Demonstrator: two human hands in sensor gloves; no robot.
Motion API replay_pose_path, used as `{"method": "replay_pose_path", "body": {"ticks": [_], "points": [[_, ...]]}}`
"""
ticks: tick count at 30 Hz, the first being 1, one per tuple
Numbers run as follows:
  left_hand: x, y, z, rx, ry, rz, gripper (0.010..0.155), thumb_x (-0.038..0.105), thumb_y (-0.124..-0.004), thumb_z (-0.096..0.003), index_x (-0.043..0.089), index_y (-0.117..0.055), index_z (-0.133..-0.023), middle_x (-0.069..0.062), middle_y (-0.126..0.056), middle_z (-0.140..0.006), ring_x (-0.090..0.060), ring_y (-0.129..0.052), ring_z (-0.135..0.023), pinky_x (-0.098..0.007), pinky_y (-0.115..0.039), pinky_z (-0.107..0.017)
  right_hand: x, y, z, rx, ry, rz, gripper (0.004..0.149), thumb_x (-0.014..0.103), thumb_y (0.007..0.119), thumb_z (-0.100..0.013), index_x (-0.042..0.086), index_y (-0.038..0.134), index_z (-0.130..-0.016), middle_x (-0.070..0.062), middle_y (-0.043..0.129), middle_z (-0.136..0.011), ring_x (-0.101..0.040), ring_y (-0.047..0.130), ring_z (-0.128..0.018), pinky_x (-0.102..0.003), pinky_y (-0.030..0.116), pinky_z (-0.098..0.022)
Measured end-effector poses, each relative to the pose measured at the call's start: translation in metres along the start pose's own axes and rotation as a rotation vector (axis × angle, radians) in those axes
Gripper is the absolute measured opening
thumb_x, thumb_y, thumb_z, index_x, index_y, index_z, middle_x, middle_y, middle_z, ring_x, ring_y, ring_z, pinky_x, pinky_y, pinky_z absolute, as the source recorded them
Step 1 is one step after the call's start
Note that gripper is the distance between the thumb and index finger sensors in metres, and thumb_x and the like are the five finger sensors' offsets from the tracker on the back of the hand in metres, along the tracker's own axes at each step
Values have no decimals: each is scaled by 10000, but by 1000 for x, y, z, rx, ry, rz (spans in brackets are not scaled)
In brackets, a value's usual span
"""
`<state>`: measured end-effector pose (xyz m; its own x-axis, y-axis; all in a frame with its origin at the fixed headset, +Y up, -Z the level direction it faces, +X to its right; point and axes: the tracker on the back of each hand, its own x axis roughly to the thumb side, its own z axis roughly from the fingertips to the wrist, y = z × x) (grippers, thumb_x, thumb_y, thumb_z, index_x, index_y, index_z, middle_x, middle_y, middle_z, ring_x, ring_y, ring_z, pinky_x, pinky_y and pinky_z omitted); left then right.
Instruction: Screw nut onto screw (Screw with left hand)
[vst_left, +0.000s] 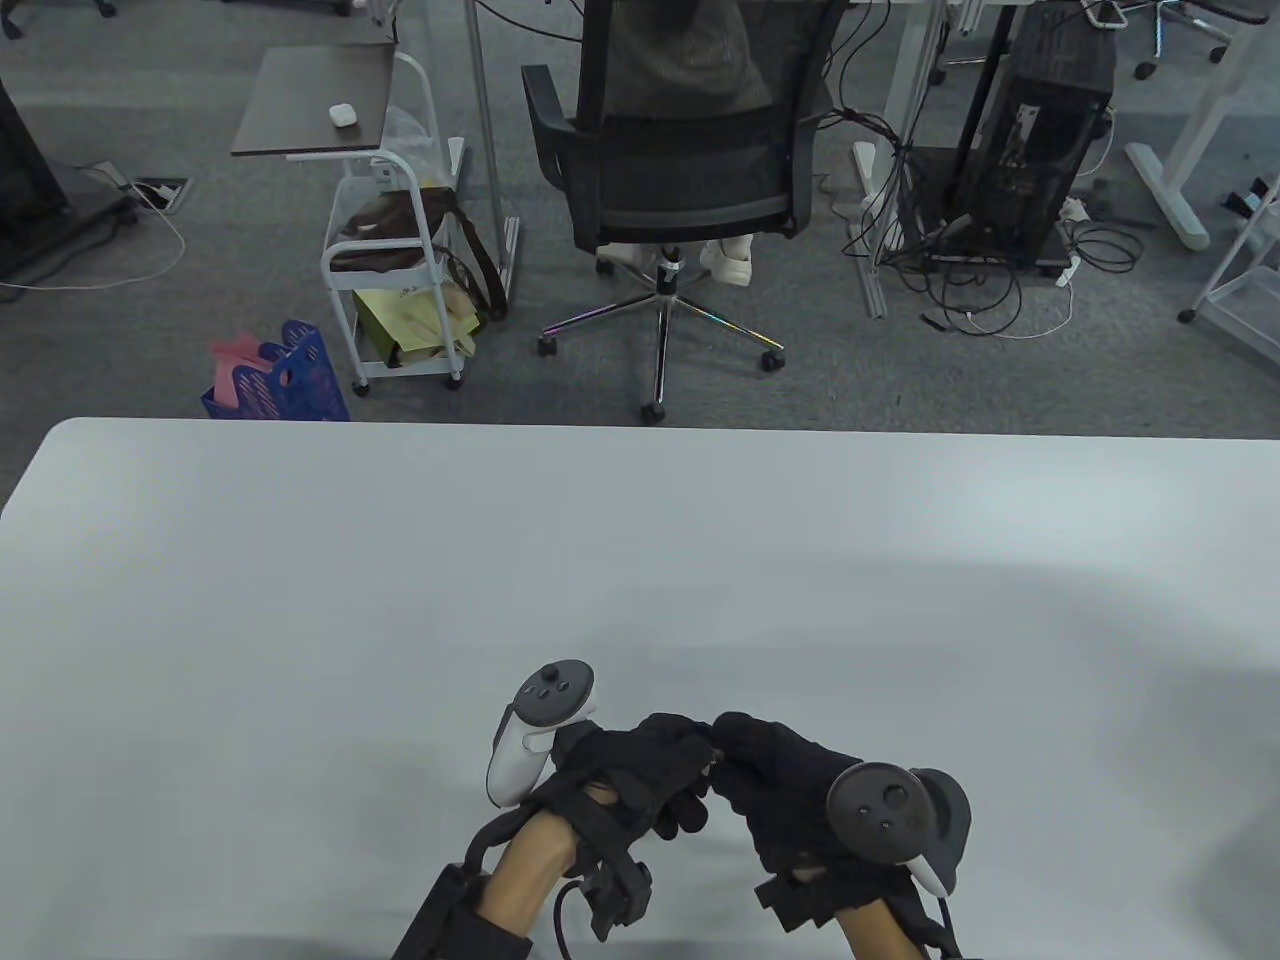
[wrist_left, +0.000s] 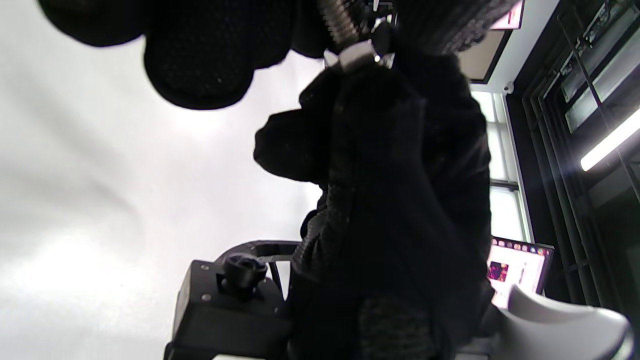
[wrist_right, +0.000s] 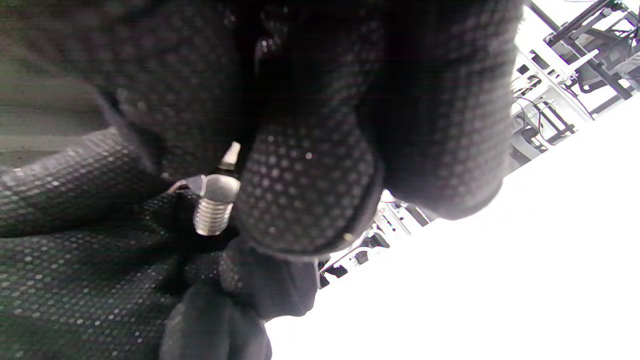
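Note:
My two gloved hands meet fingertip to fingertip low over the white table (vst_left: 640, 560), near its front edge. In the table view the gloves hide the parts. The left hand (vst_left: 688, 752) pinches the silver screw (wrist_left: 336, 22), whose threaded shaft runs out from between its fingers (wrist_left: 200, 65). The right hand (vst_left: 738, 748) grips the hex nut (wrist_left: 356, 55), which sits on that shaft. In the right wrist view the screw's threaded tip (wrist_right: 212, 217) sticks out past the nut (wrist_right: 220, 186), beside a right fingertip (wrist_right: 305, 195).
Beyond the table's far edge stand a black office chair (vst_left: 680, 150), a white wheeled cart (vst_left: 400, 260) and a blue basket (vst_left: 285, 385). Bare tabletop lies all round the hands.

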<state>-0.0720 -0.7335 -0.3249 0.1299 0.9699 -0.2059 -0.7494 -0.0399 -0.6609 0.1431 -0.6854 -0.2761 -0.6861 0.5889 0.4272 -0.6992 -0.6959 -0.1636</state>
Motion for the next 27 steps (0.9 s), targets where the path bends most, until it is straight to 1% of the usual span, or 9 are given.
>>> {"method": "replay_pose_path", "body": {"ticks": [4,9,11,13,15,20,22,24,27], "points": [[1,1,-1,25,9,-22,575,409,-685,-451,14,-761,-862,-289,-799,-774,-449,-908,-497,-580,-716,-387,0,0,0,3,1,-2,477,354,950,-303,186,893,-746,-24,1050,-590,-83,1156,-277,-349,1030,-288],[1,0,-1,-33,-8,-14,570,380,-686,-458,51,-637,-921,-263,-714,-839,-420,-868,-568,-559,-695,-435,1,0,0,-2,-2,-9,476,353,951,-303,187,893,-745,-24,1049,-591,-84,1156,-276,-349,1030,-288],[0,0,-1,-34,-16,-2,657,456,-664,-460,68,-571,-982,-261,-692,-866,-416,-860,-593,-552,-692,-452,0,0,0,-3,0,-10,478,355,951,-302,185,894,-744,-25,1050,-589,-84,1156,-276,-349,1029,-288],[-1,0,-1,7,4,-14,660,455,-666,-456,41,-612,-967,-281,-712,-852,-436,-868,-578,-566,-693,-440,0,0,0,0,1,-4,478,354,951,-302,185,893,-745,-26,1050,-588,-84,1156,-276,-349,1029,-289],[0,0,-2,15,0,-30,588,422,-680,-453,28,-730,-886,-287,-768,-806,-446,-894,-532,-576,-706,-413,0,0,0,-1,2,-5,477,354,951,-302,186,894,-744,-24,1050,-589,-83,1156,-276,-349,1029,-288],[3,0,-1,-25,-18,-27,567,380,-695,-453,50,-645,-912,-257,-723,-830,-415,-873,-559,-558,-697,-430,1,0,0,-5,-2,-15,477,355,951,-302,186,893,-745,-25,1049,-591,-84,1156,-277,-350,1030,-288],[1,0,-1,-31,-21,-3,647,451,-673,-459,70,-572,-973,-257,-692,-862,-412,-859,-591,-550,-692,-450,1,-1,0,-5,-1,-14,477,354,951,-302,186,894,-744,-24,1050,-590,-83,1156,-277,-350,1029,-288],[-1,0,-1,8,-1,-2,662,468,-668,-455,48,-608,-962,-274,-712,-849,-429,-867,-578,-562,-694,-441,0,0,0,-1,0,-8,477,354,951,-302,186,893,-745,-24,1050,-589,-83,1155,-278,-349,1029,-289],[1,1,-3,18,-7,-34,578,415,-686,-453,25,-735,-876,-280,-782,-788,-441,-899,-517,-574,-709,-404,1,0,0,-1,1,-7,477,354,951,-301,187,893,-745,-23,1050,-590,-83,1156,-277,-348,1030,-288]]}}
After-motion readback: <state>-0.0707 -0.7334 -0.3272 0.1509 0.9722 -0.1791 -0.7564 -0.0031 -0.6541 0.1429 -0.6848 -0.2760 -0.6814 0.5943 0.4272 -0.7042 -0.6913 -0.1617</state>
